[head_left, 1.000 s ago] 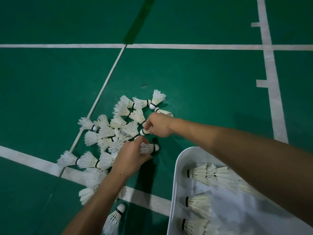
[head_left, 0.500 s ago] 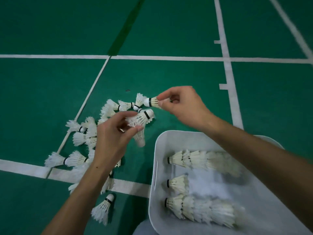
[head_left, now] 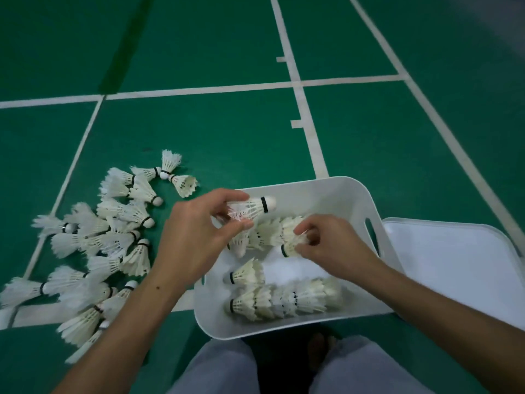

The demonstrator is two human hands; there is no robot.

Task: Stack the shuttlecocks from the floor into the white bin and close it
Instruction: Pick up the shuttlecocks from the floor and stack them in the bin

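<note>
Head cam: the left hand pinches a shuttlecock by its feather skirt over the white bin, long axis roughly level, cork pointing right. The right hand pinches another shuttlecock by the skirt inside the bin, cork pointing left. These look featherlight and the feathers probably crush easily, so holding near the cork seems safer. Plenty more sit in the floor pile. The lid lies right of the bin.
</note>
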